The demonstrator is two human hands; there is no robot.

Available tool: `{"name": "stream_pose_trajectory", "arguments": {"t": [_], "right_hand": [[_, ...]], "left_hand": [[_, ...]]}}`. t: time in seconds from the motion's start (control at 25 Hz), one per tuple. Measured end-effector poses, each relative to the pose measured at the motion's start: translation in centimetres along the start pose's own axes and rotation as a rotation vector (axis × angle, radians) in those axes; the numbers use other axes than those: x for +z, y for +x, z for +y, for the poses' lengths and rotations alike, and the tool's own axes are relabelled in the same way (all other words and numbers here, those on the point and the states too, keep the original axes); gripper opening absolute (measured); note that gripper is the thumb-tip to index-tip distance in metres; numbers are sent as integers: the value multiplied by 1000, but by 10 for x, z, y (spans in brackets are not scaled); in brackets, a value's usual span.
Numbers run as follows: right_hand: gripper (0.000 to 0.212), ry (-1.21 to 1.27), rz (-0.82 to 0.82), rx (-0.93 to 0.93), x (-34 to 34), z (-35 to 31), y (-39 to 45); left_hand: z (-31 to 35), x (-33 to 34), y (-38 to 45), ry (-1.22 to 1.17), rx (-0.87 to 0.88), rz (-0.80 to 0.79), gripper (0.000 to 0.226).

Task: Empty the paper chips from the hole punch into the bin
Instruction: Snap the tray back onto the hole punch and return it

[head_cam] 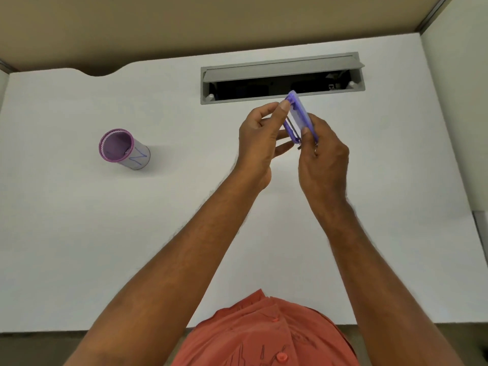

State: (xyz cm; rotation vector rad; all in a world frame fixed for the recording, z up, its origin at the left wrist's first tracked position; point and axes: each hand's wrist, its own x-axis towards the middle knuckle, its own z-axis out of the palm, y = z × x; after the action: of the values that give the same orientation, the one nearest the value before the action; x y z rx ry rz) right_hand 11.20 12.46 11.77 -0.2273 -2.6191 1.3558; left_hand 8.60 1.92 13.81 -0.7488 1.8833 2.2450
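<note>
A small purple hole punch (298, 116) is held up above the white desk (105, 233), tilted on its side. My right hand (323, 159) grips its lower right edge with thumb and fingers. My left hand (260, 138) pinches its upper left end with thumb and forefinger. The bin, a small purple-rimmed cylinder (122, 149) with blue scribbles on its side, stands upright on the desk far to the left of both hands. I cannot tell whether paper chips are inside the punch.
A grey cable hatch (282, 77) with its lid raised is set in the desk just behind the hands. Beige partition walls (184, 22) close off the back and right. The desk's front edge (79, 331) runs near my body.
</note>
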Motion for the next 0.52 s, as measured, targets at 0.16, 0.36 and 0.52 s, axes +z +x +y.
{"name": "stream_pose_trajectory", "arguments": {"t": [0.16, 0.36, 0.52], "right_hand": [[36, 45, -17, 93, -10, 14, 20], [43, 229, -109, 242, -14, 32, 35], [55, 205, -168, 237, -18, 47, 49]], "left_hand": [[-8, 17, 12, 22, -3, -67, 39], [-18, 41, 31, 13, -66, -56, 44], [-24, 60, 48, 83, -12, -50, 41]]}}
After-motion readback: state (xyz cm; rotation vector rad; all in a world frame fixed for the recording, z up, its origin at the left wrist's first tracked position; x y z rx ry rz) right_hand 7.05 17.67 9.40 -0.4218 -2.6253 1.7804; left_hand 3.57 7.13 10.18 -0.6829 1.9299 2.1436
